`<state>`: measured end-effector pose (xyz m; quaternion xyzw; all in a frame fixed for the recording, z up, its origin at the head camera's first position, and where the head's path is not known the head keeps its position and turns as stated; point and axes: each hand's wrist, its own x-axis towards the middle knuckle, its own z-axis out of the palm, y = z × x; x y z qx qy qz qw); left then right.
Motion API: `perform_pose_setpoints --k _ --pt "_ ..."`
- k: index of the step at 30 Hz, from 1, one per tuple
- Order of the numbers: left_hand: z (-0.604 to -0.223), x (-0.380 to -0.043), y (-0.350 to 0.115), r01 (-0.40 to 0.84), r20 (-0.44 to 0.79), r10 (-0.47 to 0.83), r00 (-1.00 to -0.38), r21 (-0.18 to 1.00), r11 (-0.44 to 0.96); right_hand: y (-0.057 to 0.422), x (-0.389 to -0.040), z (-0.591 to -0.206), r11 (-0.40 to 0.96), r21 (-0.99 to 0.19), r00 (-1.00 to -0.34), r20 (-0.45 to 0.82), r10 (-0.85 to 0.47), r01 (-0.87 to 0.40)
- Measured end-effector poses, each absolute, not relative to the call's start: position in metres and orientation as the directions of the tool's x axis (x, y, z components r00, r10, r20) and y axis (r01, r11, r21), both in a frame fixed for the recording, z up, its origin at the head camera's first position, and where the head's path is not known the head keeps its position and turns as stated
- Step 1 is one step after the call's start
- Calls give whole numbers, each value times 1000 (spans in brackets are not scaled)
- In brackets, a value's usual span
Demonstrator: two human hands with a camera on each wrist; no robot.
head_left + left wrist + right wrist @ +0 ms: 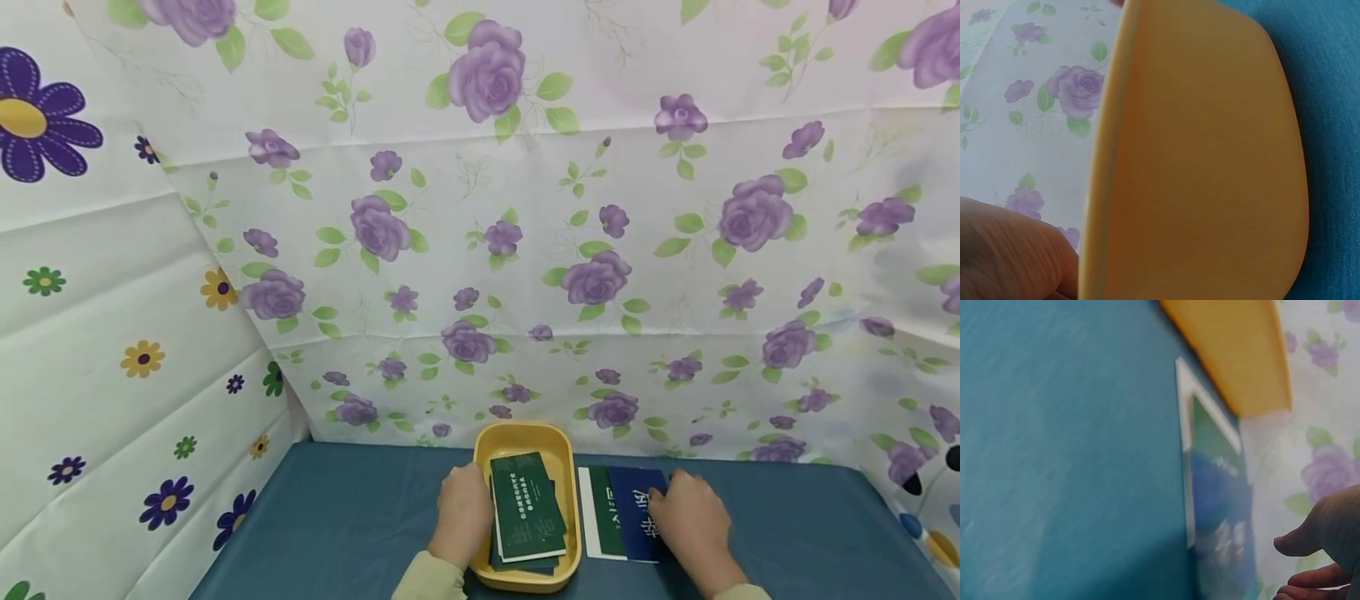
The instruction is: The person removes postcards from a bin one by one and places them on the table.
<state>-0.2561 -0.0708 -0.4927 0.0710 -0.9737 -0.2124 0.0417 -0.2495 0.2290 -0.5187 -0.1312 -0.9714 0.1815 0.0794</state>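
Observation:
A yellow plastic tray (573,533) holds a small stack of booklets, the top one a green booklet (528,508) with white lettering. My left hand (463,512) grips the tray's left rim; the left wrist view has the tray's outer wall (1210,150) close up, part of the hand showing past the rim. To the tray's right, a blue booklet (636,508) overlaps a green one (606,500) and a white sheet or cover (588,508). My right hand (693,517) is at the blue booklet's right edge, thumb and fingers apart with nothing between them in the right wrist view.
A dark teal cloth (360,500) covers the table. Behind it rises a white sheet with purple roses (465,342), and another flower-printed sheet (142,358) stands on the left.

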Motion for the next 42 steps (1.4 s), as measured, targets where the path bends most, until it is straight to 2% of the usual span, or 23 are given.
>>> perform_pose_setpoints --k 6,10,15,28,42 --pt "-493 -256 -72 -97 60 -138 -989 441 892 203 -253 -502 925 -376 -940 288 181 64" --pt "-493 -255 -72 -100 59 -140 -988 439 893 183 -254 -489 919 -393 -934 338 119 -25" --pt "-494 -255 -72 -104 56 -142 -988 433 895 158 -257 -477 901 -425 -937 342 68 -89" --pt "-494 -254 -72 -98 48 -131 -990 425 900 103 -256 -472 876 -459 -956 294 -9 -149" --pt "-493 -255 -73 -54 109 -109 -988 415 908 65 -257 -485 890 -393 -968 185 -170 -231"
